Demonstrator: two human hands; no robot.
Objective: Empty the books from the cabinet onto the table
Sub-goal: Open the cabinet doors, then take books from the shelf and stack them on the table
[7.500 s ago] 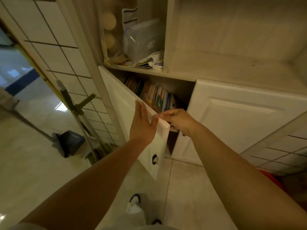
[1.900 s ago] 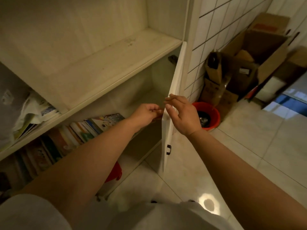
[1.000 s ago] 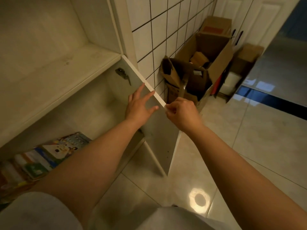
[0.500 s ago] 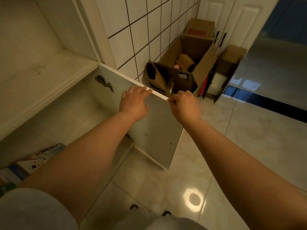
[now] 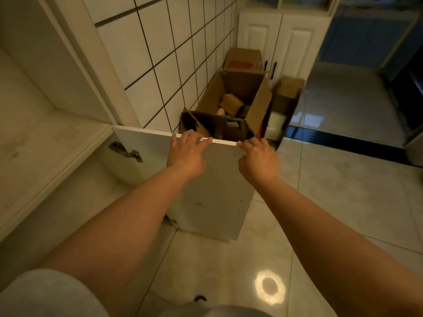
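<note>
Cabinet door (image 5: 206,191) has swung wider since earlier; books are now out of view. Left hand (image 5: 186,154) lies flat, fingers over the door's top edge; right hand (image 5: 257,157) seems to pinch its corner.

**No legible text**

No lettering could be read. A red label (image 5: 242,64) sat on the far cardboard box (image 5: 244,57), its print too blurred. A white sticker (image 5: 233,124) on the open box (image 5: 231,106) was likewise unreadable.
</note>
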